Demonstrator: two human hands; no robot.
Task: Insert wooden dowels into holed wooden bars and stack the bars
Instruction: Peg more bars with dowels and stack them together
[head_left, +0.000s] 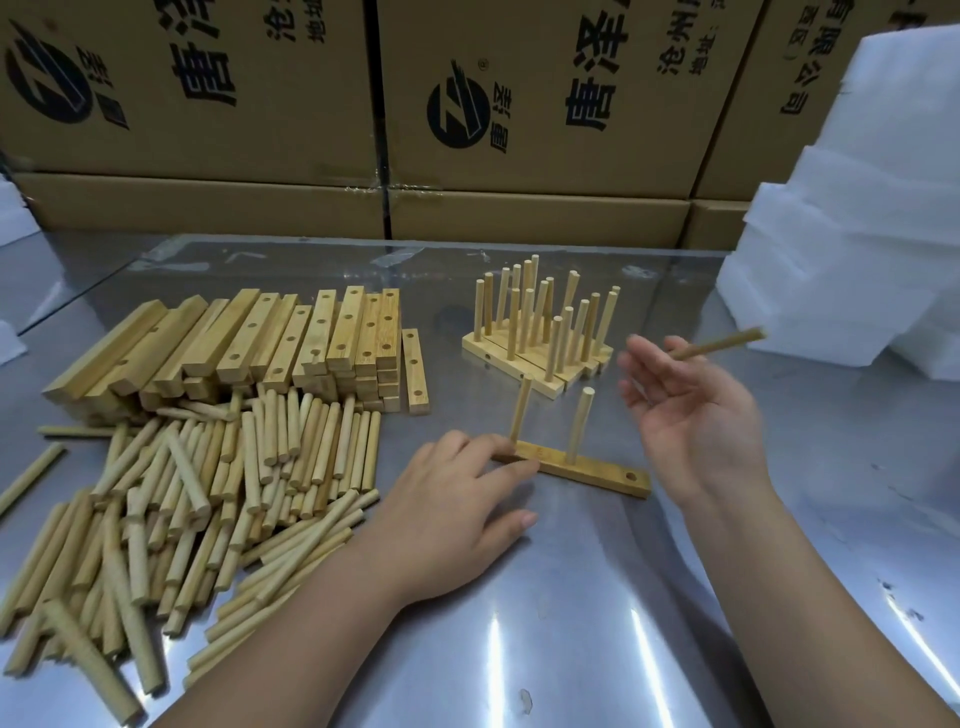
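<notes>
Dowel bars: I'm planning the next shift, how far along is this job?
Done: several doweled bars at the back. In hand: left hand steadies the current bar, two dowels in, end hole empty; right hand pinches the next dowel. Left: a stack of bare bars and loose dowels.

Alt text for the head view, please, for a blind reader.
A person's left hand touches the end of a holed wooden bar with two upright dowels and one empty hole, while the right hand holds a third dowel raised beside it. Loose dowels and unfilled bars lie to the left on the metal table; finished bars stand behind.
</notes>
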